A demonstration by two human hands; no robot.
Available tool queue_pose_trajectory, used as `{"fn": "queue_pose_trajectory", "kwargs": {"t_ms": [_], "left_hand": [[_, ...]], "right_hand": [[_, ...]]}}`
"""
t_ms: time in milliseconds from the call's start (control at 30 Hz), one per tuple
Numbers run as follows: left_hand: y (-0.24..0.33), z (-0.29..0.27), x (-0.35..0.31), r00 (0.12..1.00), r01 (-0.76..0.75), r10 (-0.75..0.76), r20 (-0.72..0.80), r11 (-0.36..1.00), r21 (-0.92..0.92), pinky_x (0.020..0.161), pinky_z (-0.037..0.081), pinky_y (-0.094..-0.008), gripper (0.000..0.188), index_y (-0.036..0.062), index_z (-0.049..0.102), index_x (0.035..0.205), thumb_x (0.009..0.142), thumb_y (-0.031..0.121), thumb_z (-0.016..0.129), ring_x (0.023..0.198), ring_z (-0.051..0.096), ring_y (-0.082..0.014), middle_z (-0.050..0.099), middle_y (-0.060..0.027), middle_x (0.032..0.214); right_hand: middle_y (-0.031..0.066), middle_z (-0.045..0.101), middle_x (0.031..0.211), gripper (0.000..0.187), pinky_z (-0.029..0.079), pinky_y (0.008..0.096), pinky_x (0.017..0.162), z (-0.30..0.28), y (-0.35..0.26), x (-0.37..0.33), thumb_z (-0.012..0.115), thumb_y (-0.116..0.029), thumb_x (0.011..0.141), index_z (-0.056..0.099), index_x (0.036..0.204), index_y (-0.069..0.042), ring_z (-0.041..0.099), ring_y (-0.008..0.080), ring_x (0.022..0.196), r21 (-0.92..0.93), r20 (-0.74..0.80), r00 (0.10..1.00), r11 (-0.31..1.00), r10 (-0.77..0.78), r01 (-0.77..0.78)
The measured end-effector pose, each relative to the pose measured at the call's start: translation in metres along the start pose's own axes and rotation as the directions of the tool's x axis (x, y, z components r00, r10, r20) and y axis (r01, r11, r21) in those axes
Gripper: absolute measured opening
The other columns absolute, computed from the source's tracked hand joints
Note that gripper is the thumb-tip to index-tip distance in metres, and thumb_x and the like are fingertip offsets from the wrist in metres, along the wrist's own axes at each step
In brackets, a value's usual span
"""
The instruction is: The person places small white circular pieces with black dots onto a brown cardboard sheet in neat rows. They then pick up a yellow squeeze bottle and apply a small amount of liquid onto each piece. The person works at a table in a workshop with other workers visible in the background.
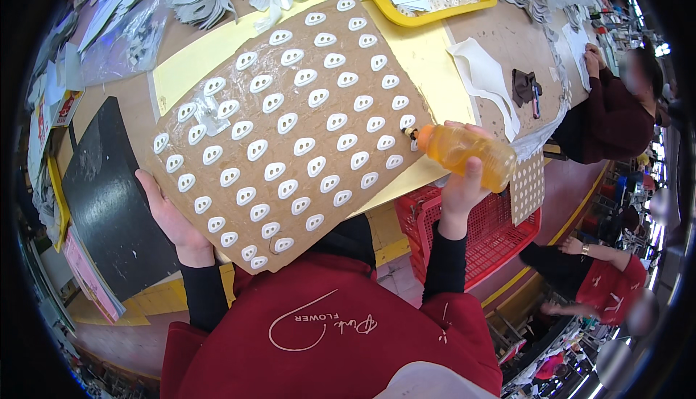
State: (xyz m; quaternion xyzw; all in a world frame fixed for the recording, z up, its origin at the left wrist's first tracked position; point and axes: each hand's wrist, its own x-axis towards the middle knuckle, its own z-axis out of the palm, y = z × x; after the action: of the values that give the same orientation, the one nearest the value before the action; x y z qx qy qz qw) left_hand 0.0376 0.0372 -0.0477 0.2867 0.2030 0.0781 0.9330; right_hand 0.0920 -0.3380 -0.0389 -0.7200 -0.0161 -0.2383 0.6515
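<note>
A brown board (312,122) lies tilted in front of me, its near corner over the table edge by my body. Rows of small white rounded-triangle pieces (317,104), each with two holes, cover it. My left hand (172,217) grips the board's left edge, its fingers partly hidden beneath. In my right hand (465,185) is a clear squeeze bottle (471,154) of amber liquid with an orange cap. The bottle is tipped sideways, and its dark nozzle points left at the board's right edge, close to a white piece. A crumpled clear scrap (212,117) rests on the board's left part.
A yellow tray (395,16) of pale pieces stands at the back. Grey cut sheets (203,3) lie far left, a black board (119,196) nearer. A red basket (475,254) sits below right, holding another dotted board (528,192). Co-workers (616,116) are at right.
</note>
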Motion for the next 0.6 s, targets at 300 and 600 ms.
{"fn": "queue_pose_trajectory", "kwargs": {"t_ms": [300,600], "left_hand": [[0.0002,0.0014,-0.0014,0.996,0.033,-0.030,0.084,0.999,-0.037,0.107,0.041,-0.0471,0.063,0.0094,0.036,0.146,0.102,0.055,0.030,0.129,0.048,-0.0298,0.045,-0.0129,0.144],[0.0004,0.0021,-0.0016,0.999,0.019,-0.019,0.027,1.000,-0.019,0.106,0.041,-0.0466,0.064,0.0095,0.037,0.146,0.102,0.056,0.031,0.129,0.048,-0.0294,0.045,-0.0126,0.144]], "right_hand": [[0.0243,0.066,0.102,0.063,0.053,0.0413,0.087,0.0003,-0.0042,0.0033,0.065,-0.050,0.088,0.054,0.116,0.005,0.066,0.0316,0.095,-0.010,-0.020,0.999,0.999,-0.032,0.032],[0.0206,0.065,0.111,0.060,0.054,0.0374,0.088,0.0054,-0.0059,0.0000,0.077,-0.039,0.083,0.054,0.118,0.003,0.064,0.0272,0.103,0.061,0.075,0.997,0.998,-0.015,0.011]]}}
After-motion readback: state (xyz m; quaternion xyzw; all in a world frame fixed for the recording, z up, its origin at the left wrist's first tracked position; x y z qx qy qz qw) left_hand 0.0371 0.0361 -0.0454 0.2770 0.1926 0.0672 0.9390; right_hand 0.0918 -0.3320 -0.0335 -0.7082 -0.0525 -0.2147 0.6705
